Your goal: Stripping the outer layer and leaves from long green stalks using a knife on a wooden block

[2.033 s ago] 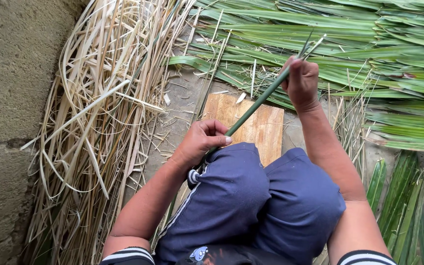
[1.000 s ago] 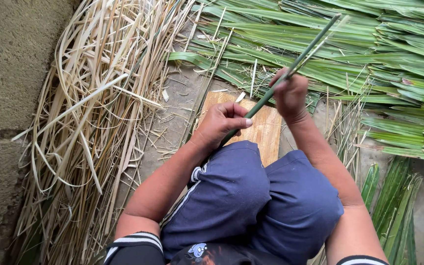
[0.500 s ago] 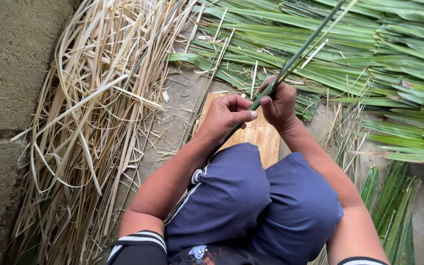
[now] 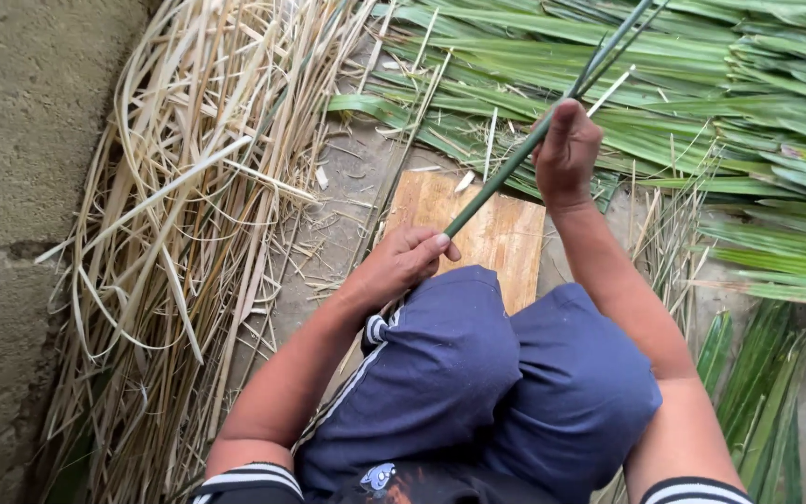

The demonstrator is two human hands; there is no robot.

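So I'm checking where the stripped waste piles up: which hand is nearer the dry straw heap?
Left. The left hand grips the green leaf over the board, just right of the straw heap; the right hand holds it farther away.

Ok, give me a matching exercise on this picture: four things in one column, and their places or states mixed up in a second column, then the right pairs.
Things:
1. wooden board
2. dry pale strips
3. green leaf strip
4. pile of green leaves

Places or states:
A. heaped by the wall, on the picture's left
B. held between the left hand and the right hand
C. flat on the ground before the knees
D. spread across the top and right

Pairs: 1-C, 2-A, 3-B, 4-D
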